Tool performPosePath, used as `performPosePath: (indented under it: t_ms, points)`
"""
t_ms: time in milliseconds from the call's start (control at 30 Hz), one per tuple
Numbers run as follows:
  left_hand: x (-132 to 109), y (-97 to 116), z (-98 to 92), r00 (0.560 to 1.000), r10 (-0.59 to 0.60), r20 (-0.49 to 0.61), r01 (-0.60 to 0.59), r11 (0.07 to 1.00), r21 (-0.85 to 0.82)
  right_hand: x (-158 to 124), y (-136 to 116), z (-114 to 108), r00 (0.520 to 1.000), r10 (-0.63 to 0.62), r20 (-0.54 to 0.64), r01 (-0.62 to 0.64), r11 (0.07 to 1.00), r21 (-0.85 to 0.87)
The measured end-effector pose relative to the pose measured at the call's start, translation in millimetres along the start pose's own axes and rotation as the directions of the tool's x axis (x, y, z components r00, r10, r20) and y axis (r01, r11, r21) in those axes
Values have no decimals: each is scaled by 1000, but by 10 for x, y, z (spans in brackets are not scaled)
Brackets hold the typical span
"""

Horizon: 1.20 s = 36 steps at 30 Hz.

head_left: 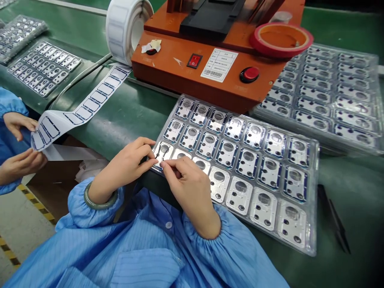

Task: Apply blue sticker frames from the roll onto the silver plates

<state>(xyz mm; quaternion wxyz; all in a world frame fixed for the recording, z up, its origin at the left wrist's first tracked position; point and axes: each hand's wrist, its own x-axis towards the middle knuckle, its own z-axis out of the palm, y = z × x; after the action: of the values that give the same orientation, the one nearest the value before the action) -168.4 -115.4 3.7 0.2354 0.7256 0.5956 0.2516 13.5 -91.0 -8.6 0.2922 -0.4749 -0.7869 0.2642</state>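
A clear plastic tray [315, 192] holds rows of silver metal plates, each with a round window and small dark holes. Plates in the two back rows carry dark blue frame-shaped stickers; most front-row plates show bare metal edges. My left hand [127, 162] is at the tray's front left corner, thumb and index finger pinched. Beside it, my right hand [192, 182] pinches too, its other fingers curled. Between the fingertips, over the corner plate [164, 149], shows a thin dark adhesive frame [159, 149], partly hidden by my fingers.
Behind the tray stands an orange machine [192, 84] with a tape roll [282, 40] on it. Stacked trays [339, 92] lie right, black tweezers [334, 220] nearer. At left, a co-worker's hands [21, 164] hold a sticker strip [96, 100] from a white roll [123, 32].
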Motion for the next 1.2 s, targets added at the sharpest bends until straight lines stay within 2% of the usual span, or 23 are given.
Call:
performPosePath:
  t_ms: [400, 567, 867, 1067, 1200]
  points:
    - [-30, -2, 16, 997, -72, -5, 71, 996, -49, -13, 33, -1, 1000, -14, 23, 14, 1000, -15]
    - [-52, -12, 10, 995, -99, -17, 98, 994, -40, 9, 18, -4, 997, 37, 72, -32, 997, -69]
    - [-7, 60, -57, 993, -106, 55, 104, 994, 41, 51, -7, -60, 989, 81, 127, -64, 990, -128]
    - [18, 103, -76, 985, -139, 99, 125, 983, 133, 58, -47, -66, 981, 63, 184, -23, 977, -212]
    - [18, 129, -46, 981, -167, 95, 144, 966, 213, 60, -60, -65, 980, 2, 200, 46, 971, -236]
